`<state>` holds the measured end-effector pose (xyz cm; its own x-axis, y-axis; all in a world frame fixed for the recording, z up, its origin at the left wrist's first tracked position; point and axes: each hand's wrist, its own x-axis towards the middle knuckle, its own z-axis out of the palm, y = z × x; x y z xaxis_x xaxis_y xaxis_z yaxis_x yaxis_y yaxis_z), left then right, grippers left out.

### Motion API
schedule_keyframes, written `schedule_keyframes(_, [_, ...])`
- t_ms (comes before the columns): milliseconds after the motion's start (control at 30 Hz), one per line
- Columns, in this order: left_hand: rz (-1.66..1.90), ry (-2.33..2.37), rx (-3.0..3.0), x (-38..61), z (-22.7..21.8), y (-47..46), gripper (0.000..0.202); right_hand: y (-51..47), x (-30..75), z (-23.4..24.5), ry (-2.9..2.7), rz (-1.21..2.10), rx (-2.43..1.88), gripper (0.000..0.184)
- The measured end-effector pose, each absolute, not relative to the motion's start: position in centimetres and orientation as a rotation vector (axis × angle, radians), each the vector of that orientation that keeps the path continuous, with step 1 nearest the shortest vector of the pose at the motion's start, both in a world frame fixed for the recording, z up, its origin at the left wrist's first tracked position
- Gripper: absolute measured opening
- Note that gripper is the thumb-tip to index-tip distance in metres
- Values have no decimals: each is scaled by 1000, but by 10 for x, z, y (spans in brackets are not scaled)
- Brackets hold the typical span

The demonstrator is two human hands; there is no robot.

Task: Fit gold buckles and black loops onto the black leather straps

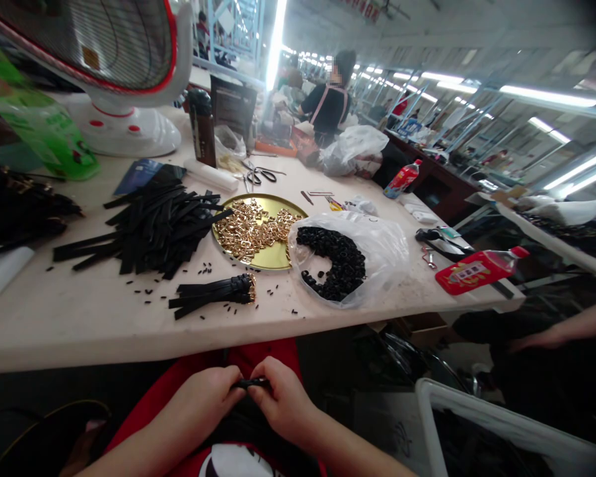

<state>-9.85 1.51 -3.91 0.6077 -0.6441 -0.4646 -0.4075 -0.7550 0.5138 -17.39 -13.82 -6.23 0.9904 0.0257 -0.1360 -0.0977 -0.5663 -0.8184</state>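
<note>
the black strip (pixel 251 382) is held between the person's two hands, low over the lap and short of the near edge of the tabletop (pixel 104 328). its long axis runs crosswise, from left to right, close to level. only a short stretch shows; its ends are hidden in the fingers. the left grip (pixel 223 391) pinches it from the left between thumb and fingers, and the right grip (pixel 278 399) pinches it from the right in the same way, so both touch it and neither is clearly nearer.

on the tabletop, the strap bundle (pixel 206 295) lies ahead, nearer the left grip, its gold ends facing right. the bag (pixel 387 245) of black loops (pixel 345 262) lies ahead and to the right, nearer the right grip. the tray (pixel 271 258) of gold buckles (pixel 246 232) sits beyond and between them.
</note>
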Motion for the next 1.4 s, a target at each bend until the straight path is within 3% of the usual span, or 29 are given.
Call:
schedule_keyframes(400, [-870, -879, 2443, -82, -31, 25, 26, -141, -155, -57, 109, 235, -2026, 9])
schedule_keyframes(600, [-798, -818, 2209, -53, -11, 20, 22, -142, -119, -29, -377, -83, -2441, 31])
schedule_keyframes(867, [-784, -610, 2075, 14, -2, 19, 29, -142, -44, -16, -654, -249, -2703, 17])
schedule_keyframes(1400, [-887, -655, 1979, 62, -13, 17, 23, -150, 6, -16, -719, -140, -2702, 20])
